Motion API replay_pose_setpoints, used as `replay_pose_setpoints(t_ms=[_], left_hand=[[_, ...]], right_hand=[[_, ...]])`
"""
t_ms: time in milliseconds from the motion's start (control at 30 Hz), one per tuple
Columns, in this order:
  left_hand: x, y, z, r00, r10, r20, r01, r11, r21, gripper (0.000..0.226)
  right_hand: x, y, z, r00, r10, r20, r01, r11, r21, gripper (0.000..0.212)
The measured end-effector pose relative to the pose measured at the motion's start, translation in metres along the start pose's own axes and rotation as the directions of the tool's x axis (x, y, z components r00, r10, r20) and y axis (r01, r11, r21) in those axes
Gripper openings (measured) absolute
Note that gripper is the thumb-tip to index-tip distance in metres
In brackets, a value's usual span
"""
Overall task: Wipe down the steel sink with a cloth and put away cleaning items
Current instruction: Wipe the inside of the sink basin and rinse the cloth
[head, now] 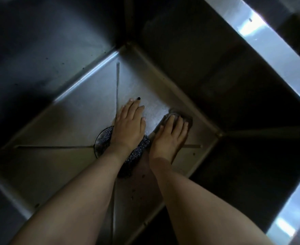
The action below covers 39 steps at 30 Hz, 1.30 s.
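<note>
Cloth [179, 119]: grey, at centre right of the frame, on the sink floor.
Right hand [170, 137]: my fingers flat, pressing it down.
Left hand [128, 126]: open, palm down, gripping nothing, over the glittery scrubber [136, 156] on the drain [99, 140].
Method: I'd keep pressure even and stroke toward the sink [85, 96] corners.

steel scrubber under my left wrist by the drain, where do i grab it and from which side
Probably the part of the steel scrubber bulging out between the left hand and right hand. Lift the left wrist, then pinch down from above: it lies flat on the sink floor, its left end partly over the drain.
</note>
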<state>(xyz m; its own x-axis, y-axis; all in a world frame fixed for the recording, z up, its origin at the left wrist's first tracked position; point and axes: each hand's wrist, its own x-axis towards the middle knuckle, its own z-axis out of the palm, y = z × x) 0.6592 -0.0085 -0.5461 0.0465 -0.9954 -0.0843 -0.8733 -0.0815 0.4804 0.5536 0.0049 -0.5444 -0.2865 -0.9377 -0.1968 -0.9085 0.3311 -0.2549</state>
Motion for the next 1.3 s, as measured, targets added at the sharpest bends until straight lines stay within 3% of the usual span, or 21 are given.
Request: replay_pose_setpoints(t_ms=[233, 467, 600, 867, 1000, 1133, 1300], left_hand=[[0.0, 0.001, -0.001, 1.0, -0.008, -0.008, 0.008, 0.999, -0.033, 0.046], [0.001, 0.001, -0.003, 1.0, -0.005, -0.017, 0.004, 0.999, -0.054, 0.046], [0.0, 0.0, -0.004, 1.0, 0.002, -0.009, -0.003, 0.999, -0.053, 0.044], [-0.001, 0.0, -0.004, 1.0, 0.0, 0.001, 0.0, 0.999, -0.054, 0.044], [-0.001, 0.0, -0.004, 1.0, -0.001, 0.002, 0.001, 0.998, -0.056, 0.047], [-0.001, -0.001, -0.004, 1.0, 0.001, 0.01, 0.0, 0.999, -0.05, 0.05], [-0.001, 0.001, -0.006, 1.0, 0.002, 0.007, -0.002, 0.999, -0.049, 0.05]], right_hand=[[0.017, -0.001, -0.005, 0.971, -0.235, 0.039, 0.235, 0.972, 0.002, 0.048], [0.04, -0.003, -0.011, 0.973, -0.232, 0.023, 0.231, 0.973, 0.008, 0.049], [0.046, 0.001, -0.011, 0.985, -0.168, 0.03, 0.169, 0.985, -0.018, 0.052], [0.014, 0.012, -0.012, 0.995, 0.088, -0.054, -0.09, 0.995, -0.037, 0.05], [0.006, 0.007, -0.008, 0.994, -0.085, 0.061, 0.089, 0.994, -0.058, 0.05], [0.021, 0.005, -0.01, 0.933, -0.335, 0.13, 0.346, 0.935, -0.073, 0.05], [0.059, -0.005, -0.017, 0.911, -0.387, 0.141, 0.402, 0.911, -0.096, 0.05]])
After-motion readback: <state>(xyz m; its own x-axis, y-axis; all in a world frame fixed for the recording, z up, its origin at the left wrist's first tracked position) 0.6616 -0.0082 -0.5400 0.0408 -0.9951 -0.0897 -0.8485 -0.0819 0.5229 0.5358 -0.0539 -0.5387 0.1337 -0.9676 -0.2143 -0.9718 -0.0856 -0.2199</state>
